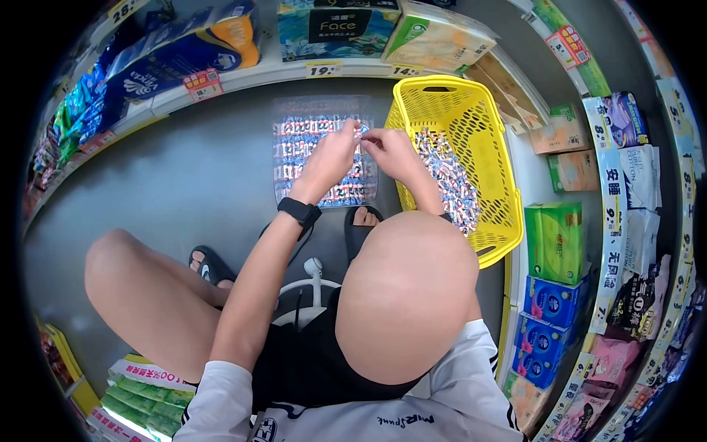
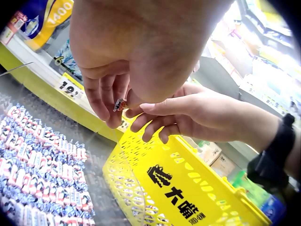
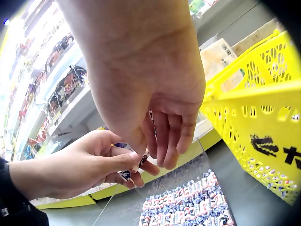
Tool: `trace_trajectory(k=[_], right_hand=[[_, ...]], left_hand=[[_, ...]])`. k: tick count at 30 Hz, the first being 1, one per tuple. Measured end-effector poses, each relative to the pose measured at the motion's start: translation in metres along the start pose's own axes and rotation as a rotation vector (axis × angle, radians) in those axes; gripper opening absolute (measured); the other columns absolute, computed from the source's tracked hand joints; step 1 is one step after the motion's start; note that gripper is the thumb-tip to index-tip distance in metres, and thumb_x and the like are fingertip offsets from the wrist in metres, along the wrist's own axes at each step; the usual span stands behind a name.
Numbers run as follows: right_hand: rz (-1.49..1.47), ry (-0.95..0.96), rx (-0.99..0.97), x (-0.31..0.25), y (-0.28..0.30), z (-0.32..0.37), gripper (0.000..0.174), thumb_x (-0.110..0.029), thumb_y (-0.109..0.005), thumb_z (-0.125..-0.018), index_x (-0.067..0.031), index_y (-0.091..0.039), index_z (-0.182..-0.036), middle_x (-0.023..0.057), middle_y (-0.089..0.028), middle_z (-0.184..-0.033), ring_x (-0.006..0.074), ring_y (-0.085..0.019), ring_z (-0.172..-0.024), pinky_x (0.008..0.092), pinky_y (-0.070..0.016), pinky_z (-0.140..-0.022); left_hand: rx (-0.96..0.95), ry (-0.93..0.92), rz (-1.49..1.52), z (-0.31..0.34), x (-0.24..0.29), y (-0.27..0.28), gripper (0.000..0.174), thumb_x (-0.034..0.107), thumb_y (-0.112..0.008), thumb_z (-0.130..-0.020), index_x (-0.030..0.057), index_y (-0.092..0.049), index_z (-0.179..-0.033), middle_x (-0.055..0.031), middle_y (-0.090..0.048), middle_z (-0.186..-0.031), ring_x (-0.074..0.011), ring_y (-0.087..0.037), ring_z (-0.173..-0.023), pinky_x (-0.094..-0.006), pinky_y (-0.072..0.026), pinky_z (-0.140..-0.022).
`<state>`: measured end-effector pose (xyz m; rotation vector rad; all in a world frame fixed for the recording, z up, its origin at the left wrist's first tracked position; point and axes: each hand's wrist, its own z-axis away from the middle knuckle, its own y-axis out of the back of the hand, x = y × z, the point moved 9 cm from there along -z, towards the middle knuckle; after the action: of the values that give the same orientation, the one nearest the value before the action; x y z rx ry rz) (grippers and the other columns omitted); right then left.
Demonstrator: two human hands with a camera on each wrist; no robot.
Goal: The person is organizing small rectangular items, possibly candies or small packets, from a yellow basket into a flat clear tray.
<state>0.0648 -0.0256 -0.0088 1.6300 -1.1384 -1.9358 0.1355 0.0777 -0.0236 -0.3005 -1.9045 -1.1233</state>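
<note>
In the head view, my left hand and my right hand meet over the right side of a clear plastic tray on the floor. Rows of wrapped candies in blue, white and red fill much of it. My left thumb and fingers pinch a small wrapped candy, seen in the left wrist view. Right beside it, my right thumb and index finger pinch at the candy's wrapper, their tips close to the left thumb. The other right fingers hang loosely bent.
A yellow basket with a heap of loose candies stands right of the tray. Shelves with tissue packs curve around the back and right. My knees flank the work, and a slippered foot is just below the tray.
</note>
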Motion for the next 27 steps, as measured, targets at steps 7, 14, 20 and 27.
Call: trace_trajectory(k=[7,14,20,27], right_hand=[[-0.035,0.018,-0.146,-0.006,-0.072,-0.044,0.02,-0.008,-0.064,-0.09,0.0017,-0.078,-0.102,0.0257,-0.074,-0.096,0.0405,-0.074,-0.091,0.0463,-0.0571,-0.086],[-0.152,-0.105,-0.246,0.015,-0.14,-0.069,0.021,-0.013,-0.074,-0.085,0.0027,-0.079,-0.097,0.0205,-0.077,-0.087,0.0321,-0.077,-0.084,0.0404,-0.0603,-0.078],[-0.098,-0.25,-0.18,0.031,-0.17,-0.085,0.02,-0.014,-0.075,-0.082,0.0008,-0.08,-0.094,0.0201,-0.078,-0.085,0.0305,-0.078,-0.085,0.0391,-0.0613,-0.08],[-0.084,-0.27,-0.134,0.044,-0.205,-0.099,0.022,-0.016,-0.074,-0.081,0.0001,-0.079,-0.095,0.0232,-0.076,-0.087,0.037,-0.077,-0.087,0.0431,-0.0605,-0.084]], left_hand=[[0.058,0.205,-0.034,0.029,-0.069,0.005,0.032,0.007,-0.053,-0.102,-0.0027,-0.046,-0.132,-0.0343,-0.067,-0.082,-0.0549,-0.067,-0.086,-0.0631,-0.0504,-0.075],[0.071,0.378,0.018,0.049,-0.117,0.0,0.049,0.001,-0.052,-0.098,-0.0082,-0.039,-0.145,-0.037,-0.069,-0.096,-0.0549,-0.068,-0.095,-0.0602,-0.0536,-0.083],[0.115,0.465,0.024,0.057,-0.133,-0.005,0.057,-0.002,-0.058,-0.094,-0.015,-0.036,-0.146,-0.0367,-0.066,-0.113,-0.0528,-0.066,-0.104,-0.0559,-0.055,-0.088],[0.195,0.465,-0.121,0.069,-0.135,-0.008,0.066,-0.01,-0.066,-0.08,-0.0178,-0.041,-0.14,-0.0381,-0.056,-0.127,-0.0528,-0.059,-0.116,-0.054,-0.0506,-0.099]])
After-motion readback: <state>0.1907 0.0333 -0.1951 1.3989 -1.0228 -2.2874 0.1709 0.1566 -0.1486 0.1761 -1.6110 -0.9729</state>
